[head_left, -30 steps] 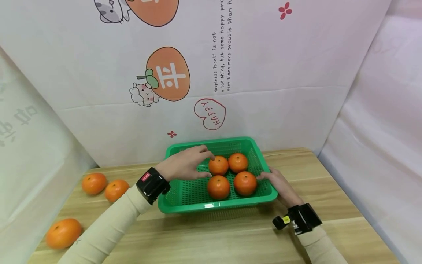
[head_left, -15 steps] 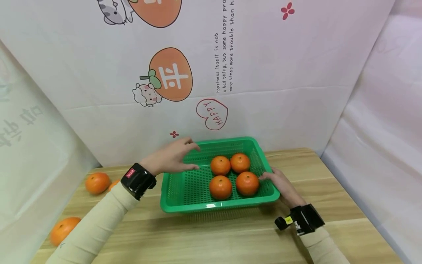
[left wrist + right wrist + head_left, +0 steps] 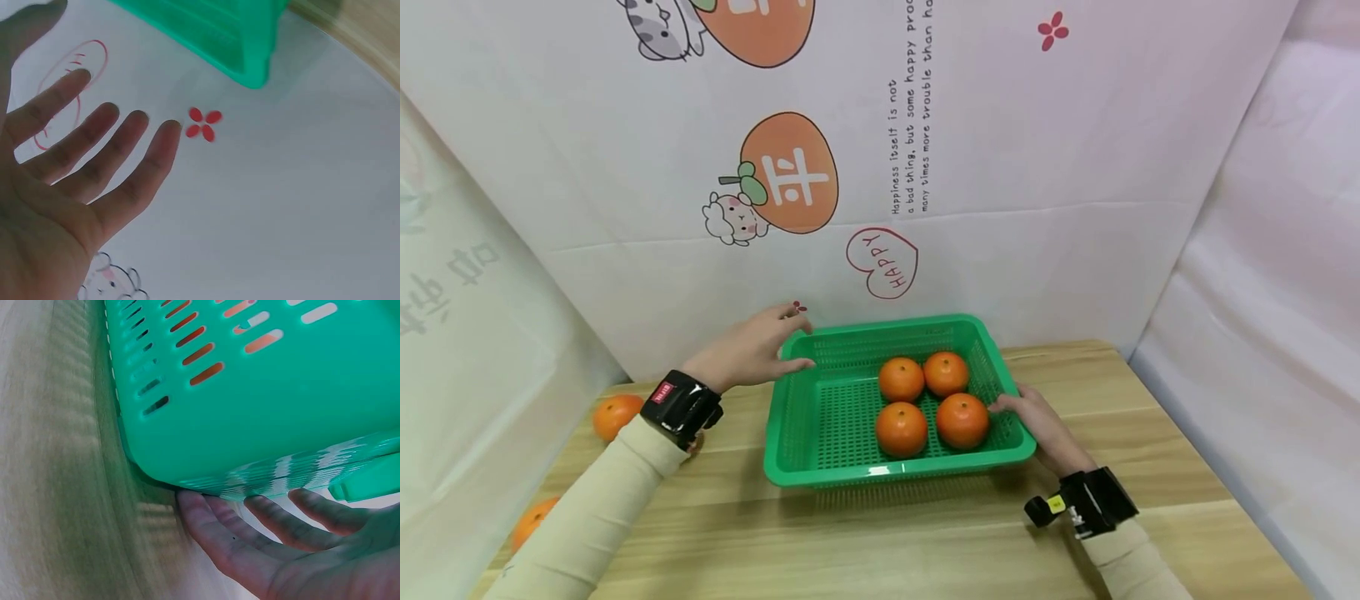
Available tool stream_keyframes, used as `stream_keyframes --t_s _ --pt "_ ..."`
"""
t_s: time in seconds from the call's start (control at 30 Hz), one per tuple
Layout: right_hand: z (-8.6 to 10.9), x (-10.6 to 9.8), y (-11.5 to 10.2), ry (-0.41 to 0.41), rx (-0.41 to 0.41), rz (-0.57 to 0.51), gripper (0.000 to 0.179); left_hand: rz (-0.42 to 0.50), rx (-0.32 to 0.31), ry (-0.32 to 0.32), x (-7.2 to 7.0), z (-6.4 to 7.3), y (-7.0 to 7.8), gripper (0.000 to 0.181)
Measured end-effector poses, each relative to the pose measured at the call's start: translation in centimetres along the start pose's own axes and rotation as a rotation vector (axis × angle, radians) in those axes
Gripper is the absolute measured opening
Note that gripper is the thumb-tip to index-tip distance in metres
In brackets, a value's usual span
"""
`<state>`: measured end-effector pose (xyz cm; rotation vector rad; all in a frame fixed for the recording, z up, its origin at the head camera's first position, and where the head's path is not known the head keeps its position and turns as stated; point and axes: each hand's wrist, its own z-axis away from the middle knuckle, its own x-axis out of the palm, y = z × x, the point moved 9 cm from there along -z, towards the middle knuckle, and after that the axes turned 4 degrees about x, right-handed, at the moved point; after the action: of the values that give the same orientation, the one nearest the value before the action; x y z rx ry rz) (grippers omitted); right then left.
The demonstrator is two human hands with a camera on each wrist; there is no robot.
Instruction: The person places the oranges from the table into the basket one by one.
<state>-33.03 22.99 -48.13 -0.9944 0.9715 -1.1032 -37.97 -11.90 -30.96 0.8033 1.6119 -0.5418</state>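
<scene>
Crossing the near left of the table (image 3: 880, 550), the left sleeve (image 3: 583, 512) covers more loose fruit than it did a second ago: I get only a slice of the near orange (image 3: 533, 523), though the back orange (image 3: 616, 417) is mostly in view.

Farther in, I see the right hand (image 3: 1043, 427) just as it was, gripping the right end of the green basket (image 3: 835, 476) — thumb over the rim and, in the right wrist view, fingertips against the outside, low down. I can't tell whether the basket's base lies flat.

Inside it, four oranges (image 3: 902, 430) sit together toward the right, in the same places as before.

The change is the left hand (image 3: 748, 350): it was above the fruit and has drawn off to the far left corner, fingers loosely spread, holding nothing. My left wrist view shows them apart from the basket, in front of the white wall cloth (image 3: 1000, 208) at the back. I take that to mean the fruit is settled, the left hand is free — and the right alone is steadying things.
</scene>
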Motion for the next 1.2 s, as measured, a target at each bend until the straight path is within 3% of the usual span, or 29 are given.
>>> stream_keyframes --t_s 0.23,0.4,0.57,0.87,1.0,1.2 --pt "0.1 0.0 0.0 -0.006 0.003 -0.003 0.073 -0.017 -0.016 0.053 -0.2 1.4 -1.9 0.036" --pt "0.1 0.2 0.0 -0.018 0.002 -0.016 0.072 -0.009 -0.107 0.043 0.4 3.0 -4.4 0.027" --pt "0.2 0.3 0.0 -0.020 0.002 -0.022 0.071 0.009 -0.234 -0.045 1.6 4.8 -7.5 0.025" --pt "0.2 -0.1 -0.1 -0.007 -0.002 -0.017 0.071 0.057 -0.408 -0.214 3.9 7.8 -11.5 0.041" --pt "0.2 0.0 -0.1 -0.010 0.003 -0.017 0.071 0.064 -0.443 -0.277 4.8 9.3 -12.8 0.045" --pt "0.1 -0.1 -0.1 -0.007 0.007 -0.029 0.071 0.094 -0.451 -0.294 5.7 10.6 -14.1 0.051"
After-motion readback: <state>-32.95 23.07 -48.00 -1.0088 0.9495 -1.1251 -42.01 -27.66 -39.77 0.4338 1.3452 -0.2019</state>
